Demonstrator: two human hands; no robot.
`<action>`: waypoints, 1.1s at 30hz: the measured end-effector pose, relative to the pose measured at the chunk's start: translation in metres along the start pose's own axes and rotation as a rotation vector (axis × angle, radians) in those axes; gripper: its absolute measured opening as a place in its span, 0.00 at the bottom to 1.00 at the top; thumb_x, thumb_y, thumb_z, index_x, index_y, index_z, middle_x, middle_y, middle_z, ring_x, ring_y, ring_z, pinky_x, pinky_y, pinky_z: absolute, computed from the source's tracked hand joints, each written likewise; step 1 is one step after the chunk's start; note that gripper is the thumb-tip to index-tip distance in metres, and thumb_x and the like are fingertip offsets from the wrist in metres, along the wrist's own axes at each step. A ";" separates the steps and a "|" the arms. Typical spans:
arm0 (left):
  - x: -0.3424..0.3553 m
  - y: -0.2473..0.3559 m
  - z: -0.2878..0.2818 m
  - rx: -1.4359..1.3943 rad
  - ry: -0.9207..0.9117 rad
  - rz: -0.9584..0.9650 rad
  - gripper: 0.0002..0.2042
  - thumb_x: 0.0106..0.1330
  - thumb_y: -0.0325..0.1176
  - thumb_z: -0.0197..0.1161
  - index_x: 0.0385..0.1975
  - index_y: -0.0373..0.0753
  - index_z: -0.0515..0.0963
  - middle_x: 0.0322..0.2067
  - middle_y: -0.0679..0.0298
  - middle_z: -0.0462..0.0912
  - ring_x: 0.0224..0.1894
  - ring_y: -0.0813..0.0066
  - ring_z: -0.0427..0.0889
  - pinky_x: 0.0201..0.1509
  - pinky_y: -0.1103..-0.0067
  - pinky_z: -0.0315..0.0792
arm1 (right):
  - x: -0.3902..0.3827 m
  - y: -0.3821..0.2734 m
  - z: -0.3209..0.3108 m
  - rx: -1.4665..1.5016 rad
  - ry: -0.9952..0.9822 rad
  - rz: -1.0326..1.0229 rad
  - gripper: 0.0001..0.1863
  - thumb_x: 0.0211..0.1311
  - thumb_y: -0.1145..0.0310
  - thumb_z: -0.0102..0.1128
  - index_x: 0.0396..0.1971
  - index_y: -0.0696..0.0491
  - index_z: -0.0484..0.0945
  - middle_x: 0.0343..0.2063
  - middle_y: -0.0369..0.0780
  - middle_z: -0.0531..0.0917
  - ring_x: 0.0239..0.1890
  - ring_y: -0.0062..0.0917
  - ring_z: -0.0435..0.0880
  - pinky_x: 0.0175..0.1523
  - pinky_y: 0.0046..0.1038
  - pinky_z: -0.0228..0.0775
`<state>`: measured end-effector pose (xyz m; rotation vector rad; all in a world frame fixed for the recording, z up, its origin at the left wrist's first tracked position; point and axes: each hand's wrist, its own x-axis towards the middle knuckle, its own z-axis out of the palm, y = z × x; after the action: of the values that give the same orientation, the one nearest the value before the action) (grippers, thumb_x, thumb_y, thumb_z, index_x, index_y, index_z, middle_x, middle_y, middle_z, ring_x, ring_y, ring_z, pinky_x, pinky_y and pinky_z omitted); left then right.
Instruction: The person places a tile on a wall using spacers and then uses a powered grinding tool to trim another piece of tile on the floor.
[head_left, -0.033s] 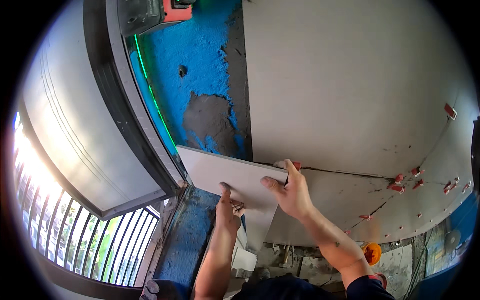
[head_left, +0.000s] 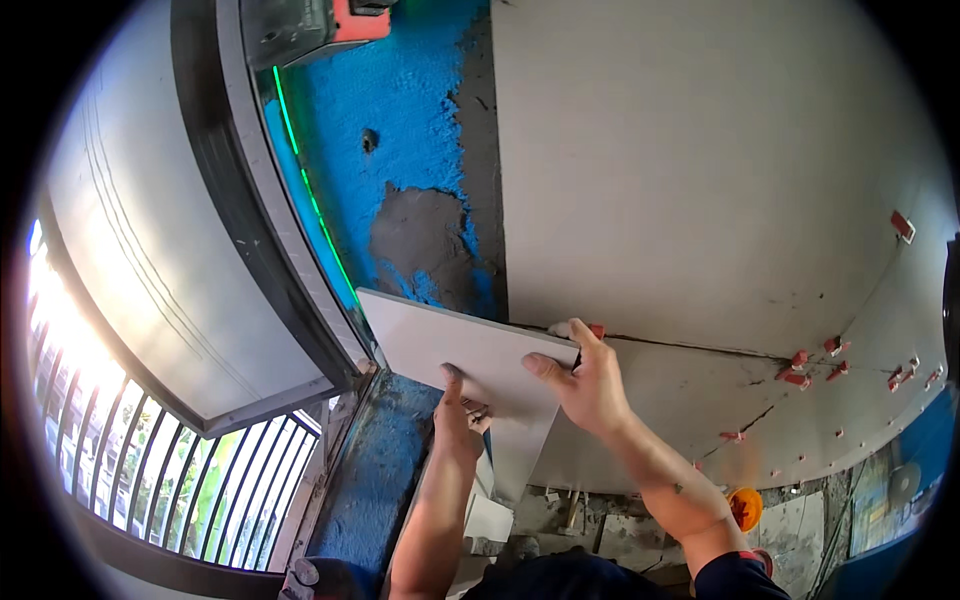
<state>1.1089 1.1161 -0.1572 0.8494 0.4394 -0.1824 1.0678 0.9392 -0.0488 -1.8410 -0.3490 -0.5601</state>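
Left hand (head_left: 457, 428) pinches tile (head_left: 435, 340) at its lower edge, right hand (head_left: 592, 388) its right end; uneven grip could swing its left corner into window frame (head_left: 240, 230), chipping it

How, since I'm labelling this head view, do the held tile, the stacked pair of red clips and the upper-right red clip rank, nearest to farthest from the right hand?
1. Held tile: touching the right hand, extending left.
2. Stacked pair of red clips: to the right.
3. Upper-right red clip: farther right, higher in view.
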 end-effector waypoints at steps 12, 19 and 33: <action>0.027 0.020 -0.008 0.110 -0.052 0.028 0.42 0.55 0.70 0.54 0.53 0.32 0.67 0.41 0.52 0.75 0.47 0.54 0.73 0.61 0.53 0.58 | 0.044 -0.009 0.011 -0.344 -0.156 -0.202 0.15 0.53 0.64 0.66 0.35 0.60 0.77 0.29 0.47 0.81 0.28 0.37 0.82 0.34 0.32 0.73; 0.042 0.026 -0.014 0.074 -0.052 0.006 0.39 0.57 0.68 0.55 0.48 0.31 0.68 0.36 0.53 0.73 0.45 0.58 0.72 0.58 0.58 0.64 | 0.073 -0.027 0.027 -0.717 -0.411 -0.192 0.15 0.58 0.58 0.57 0.29 0.57 0.77 0.31 0.45 0.81 0.34 0.43 0.81 0.37 0.43 0.73; 0.064 0.027 -0.005 -0.025 -0.011 -0.054 0.36 0.63 0.61 0.52 0.52 0.27 0.64 0.35 0.55 0.70 0.39 0.60 0.71 0.59 0.55 0.63 | 0.094 -0.008 0.062 -0.966 -0.428 -0.302 0.08 0.53 0.66 0.57 0.24 0.55 0.80 0.28 0.43 0.81 0.29 0.36 0.85 0.28 0.35 0.75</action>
<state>1.1732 1.1386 -0.1699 0.8122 0.4536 -0.2305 1.1555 0.9971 -0.0080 -2.8836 -0.7385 -0.5832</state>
